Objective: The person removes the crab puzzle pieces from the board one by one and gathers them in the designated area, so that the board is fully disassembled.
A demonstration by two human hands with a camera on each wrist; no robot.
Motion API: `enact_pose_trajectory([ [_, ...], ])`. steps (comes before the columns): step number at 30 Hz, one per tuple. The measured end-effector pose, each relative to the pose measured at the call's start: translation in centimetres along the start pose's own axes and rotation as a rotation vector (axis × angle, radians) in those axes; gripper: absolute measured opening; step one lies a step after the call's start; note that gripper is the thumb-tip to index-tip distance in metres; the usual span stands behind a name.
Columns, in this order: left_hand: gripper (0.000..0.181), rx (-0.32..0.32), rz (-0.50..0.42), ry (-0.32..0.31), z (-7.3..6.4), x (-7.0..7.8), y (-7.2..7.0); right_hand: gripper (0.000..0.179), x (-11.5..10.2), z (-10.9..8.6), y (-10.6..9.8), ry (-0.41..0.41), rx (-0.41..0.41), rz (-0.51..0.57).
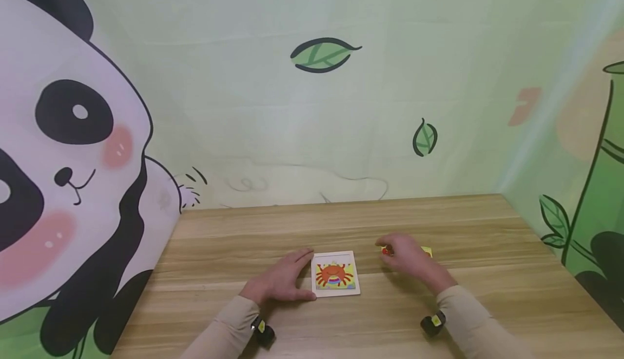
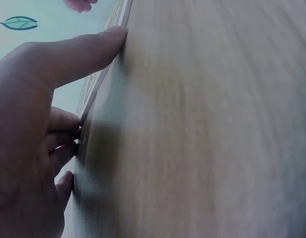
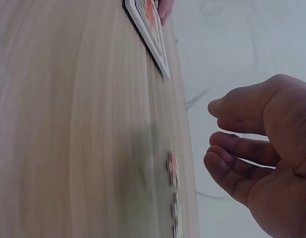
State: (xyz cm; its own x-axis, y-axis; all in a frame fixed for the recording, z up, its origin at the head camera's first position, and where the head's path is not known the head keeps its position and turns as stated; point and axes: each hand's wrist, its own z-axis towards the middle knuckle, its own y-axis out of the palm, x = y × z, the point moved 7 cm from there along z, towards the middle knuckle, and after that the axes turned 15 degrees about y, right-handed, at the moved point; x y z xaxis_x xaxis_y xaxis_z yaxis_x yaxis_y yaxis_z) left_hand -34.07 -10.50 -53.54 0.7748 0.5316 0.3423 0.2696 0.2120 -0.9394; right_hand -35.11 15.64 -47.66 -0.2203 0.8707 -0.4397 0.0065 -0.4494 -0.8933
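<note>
Touching the white frame (image 1: 336, 293) at its left side with my left grip (image 1: 283, 279): thumb at the near corner, fingers toward the far corner, spread wide along the edge rather than wrapped round it. Frame lies flat on the bench (image 1: 292, 334), about mid-width, and carries the crab picture (image 1: 334, 274), orange crab on yellow with a striped belly. Pale strip shows along the picture's far side.

Right grip (image 1: 408, 255) is out to the right of the frame, above the bench, fingers bent loosely, moderate gap to the thumb. Holds nothing; the right wrist view shows air between my fingers and the loose pieces (image 3: 173, 169). Those lie flat in a line on the bench, well apart from the frame. From the head view my right grip covers the middle of them; only a reddish bit at the left and a yellow bit at the right stick out, so can't count them.

In the way: just my own hand over the pieces. Bare wood between frame and pieces. Black wrist cameras (image 1: 433, 324) hang under both sleeves (image 1: 475, 321), near side, away from the frame. Behind the bench: pale green backdrop (image 1: 234, 93) with a big panda (image 1: 92, 185) at left, two leaves, a green stalk at right.
</note>
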Motion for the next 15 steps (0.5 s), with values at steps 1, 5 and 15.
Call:
enact_pose_trajectory([
  [1, 0.102, 0.0, 0.002, 0.0, 0.0, 0.0, 0.0, 0.025, -0.3, 0.0, 0.1, 0.003, -0.002, -0.005],
  [5, 0.102, -0.007, 0.007, -0.004, -0.1, 0.0, 0.0, 0.028, -1.3, 0.0, 0.5, 0.015, -0.034, -0.001],
  [15, 0.102, 0.014, 0.005, 0.019, -0.1, 0.2, -0.2, 0.032, -3.3, 0.5, 1.6, 0.011, -0.084, 0.023],
])
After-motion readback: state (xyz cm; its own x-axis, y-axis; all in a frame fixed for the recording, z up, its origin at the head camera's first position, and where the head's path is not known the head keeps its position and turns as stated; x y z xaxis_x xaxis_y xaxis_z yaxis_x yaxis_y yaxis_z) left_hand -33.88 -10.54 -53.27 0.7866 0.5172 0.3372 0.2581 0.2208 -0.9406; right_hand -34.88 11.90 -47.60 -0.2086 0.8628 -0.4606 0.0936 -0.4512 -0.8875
